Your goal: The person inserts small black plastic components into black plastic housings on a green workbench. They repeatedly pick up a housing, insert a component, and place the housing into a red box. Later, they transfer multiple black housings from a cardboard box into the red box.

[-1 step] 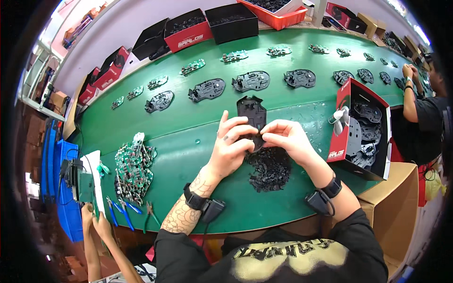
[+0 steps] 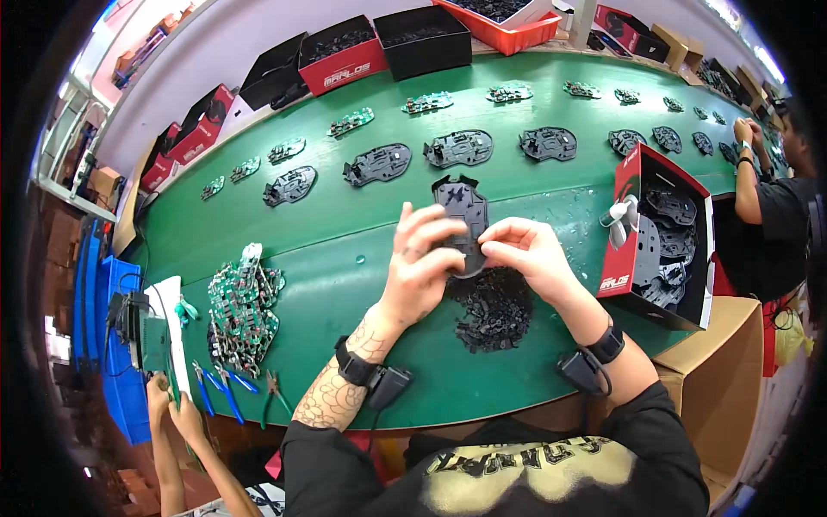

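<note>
My left hand (image 2: 420, 258) and my right hand (image 2: 527, 248) meet over the green table (image 2: 345, 258) and together grip a black plastic mouse base shell (image 2: 459, 205). The shell is held flat, its far end pointing away from me; my fingertips pinch its near end. Just below my hands lies a pile of small black plastic parts (image 2: 493, 312). Both wrists wear a black band with a small device attached.
A red and black box (image 2: 622, 226) of black shells stands at right, a small white fan (image 2: 617, 221) beside it. Green circuit boards (image 2: 241, 306) are heaped at left, near cutters (image 2: 231, 389). Rows of shells (image 2: 458, 148) and boards line the far belt. Other people's hands (image 2: 168, 405) and an arm (image 2: 748, 164) work nearby.
</note>
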{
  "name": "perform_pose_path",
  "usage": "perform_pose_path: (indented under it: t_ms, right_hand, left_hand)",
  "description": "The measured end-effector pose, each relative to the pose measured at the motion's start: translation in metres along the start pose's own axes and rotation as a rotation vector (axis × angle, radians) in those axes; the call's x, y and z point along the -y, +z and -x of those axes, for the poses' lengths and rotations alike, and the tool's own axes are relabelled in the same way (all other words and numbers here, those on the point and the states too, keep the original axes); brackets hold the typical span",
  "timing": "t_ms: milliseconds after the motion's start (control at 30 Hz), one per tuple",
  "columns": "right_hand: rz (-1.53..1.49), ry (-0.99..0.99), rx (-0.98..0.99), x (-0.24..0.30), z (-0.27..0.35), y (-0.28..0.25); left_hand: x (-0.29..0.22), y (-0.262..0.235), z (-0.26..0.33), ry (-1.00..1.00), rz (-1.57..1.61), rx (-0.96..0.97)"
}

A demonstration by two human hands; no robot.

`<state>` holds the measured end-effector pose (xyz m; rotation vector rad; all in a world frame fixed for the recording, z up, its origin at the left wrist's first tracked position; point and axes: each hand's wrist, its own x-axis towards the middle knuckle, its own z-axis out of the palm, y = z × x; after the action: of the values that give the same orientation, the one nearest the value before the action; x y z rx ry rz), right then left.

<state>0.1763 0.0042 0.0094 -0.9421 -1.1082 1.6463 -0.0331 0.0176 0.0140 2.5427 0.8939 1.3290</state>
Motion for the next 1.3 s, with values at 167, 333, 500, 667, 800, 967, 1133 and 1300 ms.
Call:
perform_pose_path:
  t_ms: [167,333,500,667,800,967,1133,1300]
  right_hand:
    - [0.046,-0.106,-0.104,-0.003,0.002,0.012]
    - [0.077,-0.090,-0.077,-0.014,0.001,0.015]
    - [0.124,-0.081,-0.069,-0.012,0.000,0.017]
    - [0.137,-0.107,-0.053,-0.013,-0.003,0.013]
    - [0.097,-0.112,-0.041,-0.014,-0.003,0.014]
    - [0.101,-0.168,-0.054,-0.019,-0.003,0.017]
    - [0.208,-0.259,-0.089,-0.022,-0.003,0.022]
    - [0.298,-0.255,-0.098,-0.021,-0.002,0.024]
  left_hand:
    - [0.003,-0.004,0.015,-0.922,1.065,-0.160]
    - [-0.001,-0.002,0.007,-0.968,0.937,0.054]
    - [-0.002,-0.003,0.009,-0.920,0.884,0.040]
    - [-0.004,-0.002,0.011,-0.905,0.858,0.016]
    - [-0.004,-0.002,0.011,-0.891,0.838,-0.010]
    - [-0.003,-0.002,0.012,-0.870,0.835,-0.014]
    - [-0.003,-0.002,0.014,-0.869,0.821,-0.006]
    - [0.000,-0.001,0.018,-0.842,0.790,0.010]
